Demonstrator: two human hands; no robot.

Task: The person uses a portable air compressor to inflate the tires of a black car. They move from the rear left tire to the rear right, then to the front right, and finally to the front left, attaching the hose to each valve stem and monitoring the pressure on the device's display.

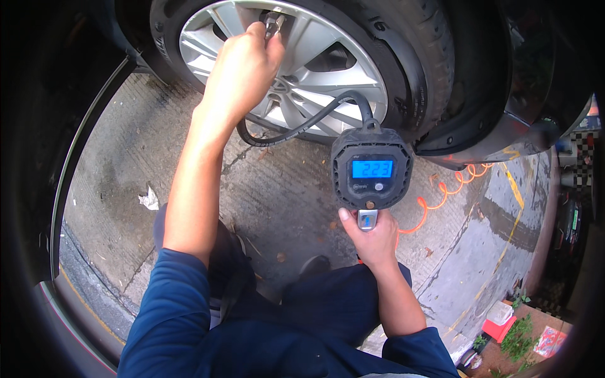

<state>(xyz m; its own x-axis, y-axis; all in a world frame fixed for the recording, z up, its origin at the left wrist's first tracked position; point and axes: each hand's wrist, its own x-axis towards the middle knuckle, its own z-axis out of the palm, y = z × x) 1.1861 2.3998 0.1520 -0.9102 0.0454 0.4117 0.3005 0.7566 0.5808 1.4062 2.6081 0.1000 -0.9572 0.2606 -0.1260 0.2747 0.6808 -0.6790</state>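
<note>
My left hand [246,71] grips a metal air chuck [273,23] at the upper part of a silver alloy wheel [326,40] inside a black car tyre [401,66]. My right hand [373,236] is closed around the handle of a digital tyre inflator gauge [371,165], just below its metal trigger. The gauge's blue display is lit and shows 223. From the gauge's top a black rubber hose [283,137] loops across the wheel towards my left hand. Whether the chuck sits on the valve stem cannot be told.
An orange coiled air hose [443,191] runs from beside my right hand to under the car's dark bodywork [534,71]. Concrete ground [283,212] bears a crumpled white scrap [149,198] and dry leaves. A red and white container [499,321] and plants [517,338] stand at lower right.
</note>
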